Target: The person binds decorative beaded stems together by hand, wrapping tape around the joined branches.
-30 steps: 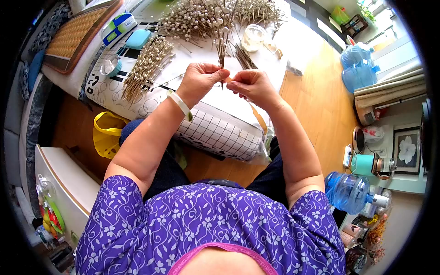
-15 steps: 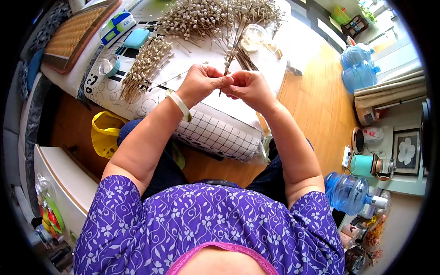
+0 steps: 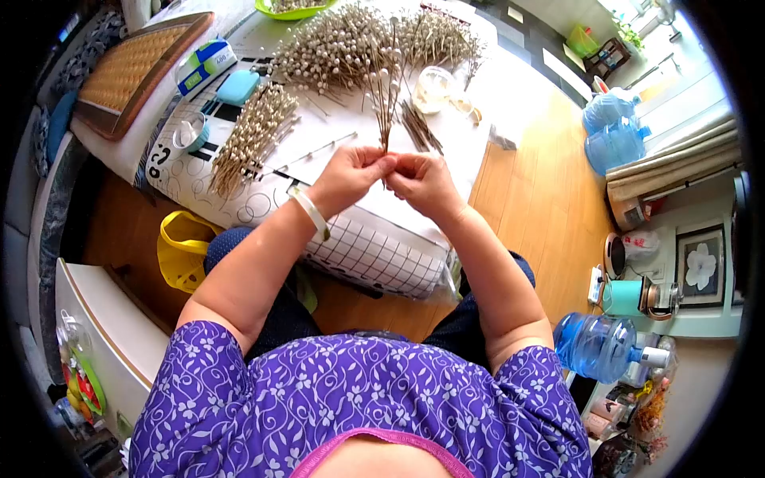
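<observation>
Two hands, left (image 3: 348,177) and right (image 3: 424,182), meet at one bunch of budded stems (image 3: 384,103). Left of the left hand: one pile of budded stems (image 3: 255,131), one blue case (image 3: 237,88), one packet (image 3: 207,67), one yellow bag (image 3: 180,259). Beyond both hands: two more piles (image 3: 327,52), one green bowl (image 3: 296,13). Well right of the right hand: three water jugs (image 3: 617,146).

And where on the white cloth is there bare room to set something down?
One patch lies between the smaller bud bunch and the held sprig, beyond the loose stem, short of some stray stems. Another lies right of the dark stems, out to the edge of the cloth. The far side is crowded with the big bud pile and round container.
</observation>
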Motion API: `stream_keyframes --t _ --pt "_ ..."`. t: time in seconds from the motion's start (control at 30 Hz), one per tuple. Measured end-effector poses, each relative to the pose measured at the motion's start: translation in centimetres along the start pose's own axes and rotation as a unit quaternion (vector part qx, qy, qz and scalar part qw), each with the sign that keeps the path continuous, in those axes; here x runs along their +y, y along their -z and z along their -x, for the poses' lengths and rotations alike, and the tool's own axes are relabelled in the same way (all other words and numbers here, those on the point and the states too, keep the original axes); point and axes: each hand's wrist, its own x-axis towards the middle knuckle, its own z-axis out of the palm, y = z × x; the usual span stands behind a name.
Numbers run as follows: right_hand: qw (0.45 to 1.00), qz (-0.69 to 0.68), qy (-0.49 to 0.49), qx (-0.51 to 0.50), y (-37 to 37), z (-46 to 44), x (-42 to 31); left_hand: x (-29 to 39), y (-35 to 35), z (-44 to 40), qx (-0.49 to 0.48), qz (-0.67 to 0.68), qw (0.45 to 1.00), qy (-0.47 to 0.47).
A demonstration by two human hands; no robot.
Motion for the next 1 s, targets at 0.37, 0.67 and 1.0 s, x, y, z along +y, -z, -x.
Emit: stream_keyframes --t 0.37,0.67,1.0 --pt "1.0 0.01 -0.014 -0.014 0.0 0.0 -0.6 0.5 0.4 -0.2 0.052 0.014 0.998 0.038" --pt "0.996 0.075 0.053 0.002 -0.1 0.2 -0.1 1.4 0.0 0.5 0.041 0.002 0.999 0.027" --pt "1.0 0.01 0.022 0.007 -0.2 0.2 -0.9 0.9 1.0 0.2 0.06 0.051 0.997 0.002"
